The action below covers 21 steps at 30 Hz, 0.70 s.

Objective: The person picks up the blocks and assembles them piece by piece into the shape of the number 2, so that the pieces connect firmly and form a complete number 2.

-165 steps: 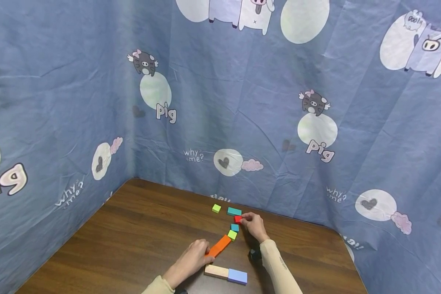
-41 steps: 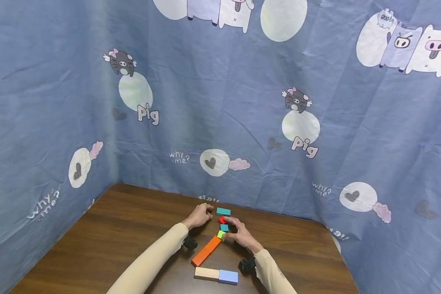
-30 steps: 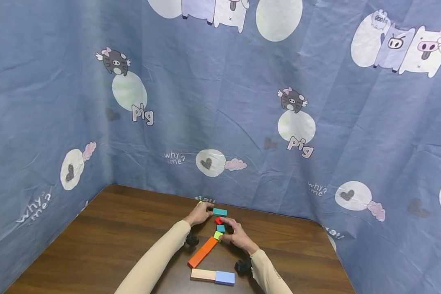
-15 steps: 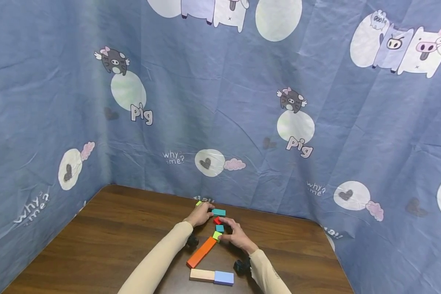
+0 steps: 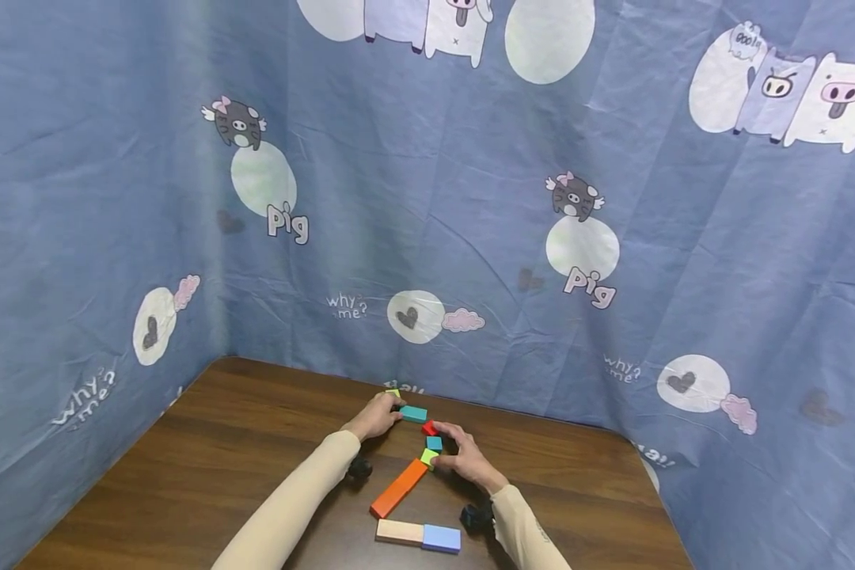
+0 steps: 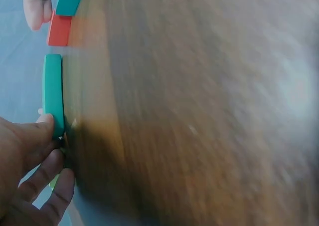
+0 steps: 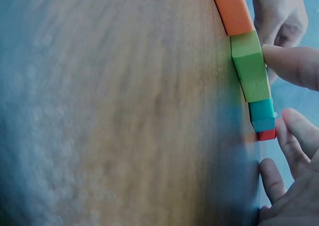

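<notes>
Between thumb and finger, my left hand (image 5: 378, 416) pinches the left end of a long teal block (image 5: 414, 414), clearest in the left wrist view (image 6: 53, 86). Just behind that hand a yellow-green block (image 5: 393, 393) is partly hidden. My right hand (image 5: 468, 459) curves loosely beside the row; its thumb touches a second yellow-green block (image 7: 250, 69), and its index fingertip is at the red block (image 5: 429, 427). A small blue block (image 5: 434, 443) lies between those two. In the left wrist view a gap separates the long teal block from the red block (image 6: 59, 31).
An orange strip (image 5: 399, 488) runs diagonally toward the front from the near yellow-green block. Closer still, a pale wood block (image 5: 400, 531) and a light blue block (image 5: 442, 538) lie end to end. A printed blue cloth (image 5: 427, 237) hangs behind the brown table (image 5: 256, 443).
My left hand has gone from the orange strip to the long teal block and shifted it left, away from above the red block. The red block has turned. My right hand has come nearer the front.
</notes>
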{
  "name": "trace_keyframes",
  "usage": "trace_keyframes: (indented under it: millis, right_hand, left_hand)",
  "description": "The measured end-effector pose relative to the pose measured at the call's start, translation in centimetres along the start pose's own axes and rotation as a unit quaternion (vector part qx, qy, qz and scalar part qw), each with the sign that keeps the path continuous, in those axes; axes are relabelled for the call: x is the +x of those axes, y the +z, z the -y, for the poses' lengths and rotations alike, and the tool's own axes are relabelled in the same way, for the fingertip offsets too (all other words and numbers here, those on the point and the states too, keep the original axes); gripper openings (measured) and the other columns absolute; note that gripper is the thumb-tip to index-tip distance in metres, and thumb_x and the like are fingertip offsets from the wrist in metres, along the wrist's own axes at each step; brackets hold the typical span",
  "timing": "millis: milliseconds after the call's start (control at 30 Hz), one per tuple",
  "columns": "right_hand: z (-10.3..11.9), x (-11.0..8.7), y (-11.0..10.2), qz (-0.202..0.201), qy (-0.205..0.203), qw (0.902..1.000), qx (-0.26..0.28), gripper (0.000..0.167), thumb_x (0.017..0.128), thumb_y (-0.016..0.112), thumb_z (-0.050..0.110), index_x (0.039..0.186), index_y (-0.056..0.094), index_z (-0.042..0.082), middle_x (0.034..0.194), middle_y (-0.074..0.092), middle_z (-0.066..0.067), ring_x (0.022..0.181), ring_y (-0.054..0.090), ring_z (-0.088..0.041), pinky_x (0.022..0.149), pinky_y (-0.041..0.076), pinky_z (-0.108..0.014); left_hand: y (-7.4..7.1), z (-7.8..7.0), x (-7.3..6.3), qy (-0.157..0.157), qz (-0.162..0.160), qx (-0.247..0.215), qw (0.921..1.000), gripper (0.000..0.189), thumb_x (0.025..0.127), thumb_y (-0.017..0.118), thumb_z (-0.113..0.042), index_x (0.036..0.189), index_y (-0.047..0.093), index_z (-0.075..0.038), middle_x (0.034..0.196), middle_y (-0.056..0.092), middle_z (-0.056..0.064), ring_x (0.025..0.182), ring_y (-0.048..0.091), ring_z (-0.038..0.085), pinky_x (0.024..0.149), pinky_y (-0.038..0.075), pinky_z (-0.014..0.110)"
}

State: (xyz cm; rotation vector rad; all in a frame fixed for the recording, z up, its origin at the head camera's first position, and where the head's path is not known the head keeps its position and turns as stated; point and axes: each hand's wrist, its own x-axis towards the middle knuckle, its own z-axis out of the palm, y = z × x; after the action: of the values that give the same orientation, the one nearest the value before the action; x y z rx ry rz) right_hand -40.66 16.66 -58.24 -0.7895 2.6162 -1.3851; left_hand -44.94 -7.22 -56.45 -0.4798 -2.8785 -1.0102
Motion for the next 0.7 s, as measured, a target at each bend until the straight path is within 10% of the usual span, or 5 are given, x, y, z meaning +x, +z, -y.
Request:
trace_keyframes:
  millis: [700]
  right_hand:
    - [0.0, -0.1, -0.4, 0.022, 0.006, 0.9997, 0.006, 0.068, 0.078, 0.078, 0.016, 0.139, 0.049, 0.012, 0.145, 0.043, -0.012, 0.13, 0.031, -0.04, 0.102, 0.024, -0.063]
  left_hand:
    - [-0.7, 1.5, -1.4, 0.023, 0.006, 0.003, 0.9997, 0.029, 0.091, 0.064, -0.011, 0.119, 0.066, -0.003, 0.122, 0.064, 0.014, 0.12, 0.053, 0.035, 0.099, 0.043, 0.048]
